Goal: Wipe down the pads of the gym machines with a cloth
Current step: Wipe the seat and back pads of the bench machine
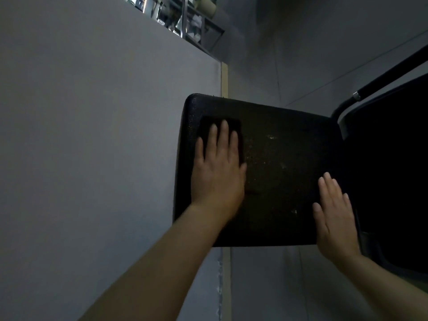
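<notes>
Head view, near to far: two bare forearms enter from the bottom edge and reach up onto a black gym pad [278, 181], a roughly square cushion that fills the middle of the frame. The right hand [333, 218] is the nearer of the two; it lies flat at the pad's near right edge, fingers straight and together, its grip open and holding nothing, and appears to steady the cushion. The left hand [217, 170] reaches further, into the pad's far left corner, fingers straight and pressed flat on a dark cloth [208, 123]; the grip is open, pinning the cloth by pressure and not by curling round it. The cloth shows only beyond and beside the fingertips and is hard to separate from the pad in this dim light. Pale specks or droplets glint on the pad to the right of the cloth, between the two hands. Judgement: the unwiped area lies rightward and toward the near edge from the cloth, so the next stroke should sweep that way. Beyond the pad stand a grey wall [92, 112] and a black frame bar [389, 77].
</notes>
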A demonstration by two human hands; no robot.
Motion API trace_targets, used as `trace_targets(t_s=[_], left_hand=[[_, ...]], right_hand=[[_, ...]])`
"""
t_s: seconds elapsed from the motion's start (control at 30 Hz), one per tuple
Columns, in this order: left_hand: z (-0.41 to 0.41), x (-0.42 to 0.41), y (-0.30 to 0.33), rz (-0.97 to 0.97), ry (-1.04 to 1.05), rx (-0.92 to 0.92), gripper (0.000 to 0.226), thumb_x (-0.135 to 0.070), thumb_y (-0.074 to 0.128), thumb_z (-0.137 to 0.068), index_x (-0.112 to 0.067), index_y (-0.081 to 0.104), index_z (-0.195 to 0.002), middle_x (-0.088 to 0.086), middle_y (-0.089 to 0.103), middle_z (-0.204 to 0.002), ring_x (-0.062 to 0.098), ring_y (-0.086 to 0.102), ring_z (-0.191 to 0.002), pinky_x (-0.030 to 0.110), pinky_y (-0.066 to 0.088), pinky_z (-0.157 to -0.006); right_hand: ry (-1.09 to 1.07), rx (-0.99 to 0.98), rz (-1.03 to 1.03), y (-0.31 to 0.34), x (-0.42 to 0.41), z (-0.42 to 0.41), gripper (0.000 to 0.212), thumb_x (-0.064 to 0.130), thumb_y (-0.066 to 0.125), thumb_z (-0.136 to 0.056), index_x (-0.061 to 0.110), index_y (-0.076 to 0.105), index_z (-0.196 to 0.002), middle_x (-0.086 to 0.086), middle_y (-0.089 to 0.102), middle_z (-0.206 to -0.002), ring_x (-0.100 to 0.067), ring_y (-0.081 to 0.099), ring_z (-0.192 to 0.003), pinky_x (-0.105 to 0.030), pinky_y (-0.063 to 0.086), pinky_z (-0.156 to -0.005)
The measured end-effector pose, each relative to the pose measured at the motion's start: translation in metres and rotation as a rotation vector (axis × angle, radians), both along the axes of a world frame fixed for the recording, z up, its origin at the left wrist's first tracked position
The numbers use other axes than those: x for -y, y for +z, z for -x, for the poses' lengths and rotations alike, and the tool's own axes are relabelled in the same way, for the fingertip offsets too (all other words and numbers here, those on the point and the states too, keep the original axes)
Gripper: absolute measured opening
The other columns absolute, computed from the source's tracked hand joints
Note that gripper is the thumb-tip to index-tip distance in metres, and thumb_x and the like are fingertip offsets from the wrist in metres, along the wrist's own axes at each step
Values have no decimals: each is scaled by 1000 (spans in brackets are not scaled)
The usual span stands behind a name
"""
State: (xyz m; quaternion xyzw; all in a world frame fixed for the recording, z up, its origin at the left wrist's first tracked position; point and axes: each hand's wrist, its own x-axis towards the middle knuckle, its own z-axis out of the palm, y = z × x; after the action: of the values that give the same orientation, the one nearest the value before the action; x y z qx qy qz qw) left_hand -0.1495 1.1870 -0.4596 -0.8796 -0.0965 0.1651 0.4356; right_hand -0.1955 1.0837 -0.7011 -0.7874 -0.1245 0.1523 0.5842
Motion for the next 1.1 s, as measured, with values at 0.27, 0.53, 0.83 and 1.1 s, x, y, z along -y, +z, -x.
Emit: trace_targets(t_s=[0.27, 0.53, 0.83, 1.1], left_hand=[[105, 27, -16, 144, -17, -78, 64, -38, 27, -90, -4, 28, -145, 18, 19, -155, 33, 16, -143, 48, 6, -115], [-32, 8, -29, -42, -14, -50, 63, -44, 15, -100, -10, -9, -148, 15, -17, -156, 31, -14, -144, 48, -5, -115], [3, 26, -31, -46, 51, -50, 65, -43, 14, -100, -7, -14, -147, 16, -22, -155, 30, -17, -144, 47, -7, -115], [44, 34, -29, -29, 41, -75, 66, -44, 15, -100, -7, -15, -146, 15, -22, -155, 30, -16, -144, 46, -9, -114]], right_hand=[[-7, -9, -5, 4, 1, 0, 61, 45, 12, -94, 17, 8, -148, 6, 4, -157, 0, -5, -143, -23, -7, -116], [-20, 4, -20, 2, 0, 0, 58, 43, 12, -95, 19, 6, -147, 8, 2, -156, -1, -4, -143, -24, -6, -116], [-30, -10, -22, 4, 0, 1, 59, 43, 13, -96, 17, 10, -150, 12, -2, -154, 1, -7, -141, -23, -9, -116], [-17, -17, -7, 6, 1, 1, 64, 46, 7, -93, 17, 10, -150, 12, -3, -155, 0, -8, -141, -23, -10, -115]])
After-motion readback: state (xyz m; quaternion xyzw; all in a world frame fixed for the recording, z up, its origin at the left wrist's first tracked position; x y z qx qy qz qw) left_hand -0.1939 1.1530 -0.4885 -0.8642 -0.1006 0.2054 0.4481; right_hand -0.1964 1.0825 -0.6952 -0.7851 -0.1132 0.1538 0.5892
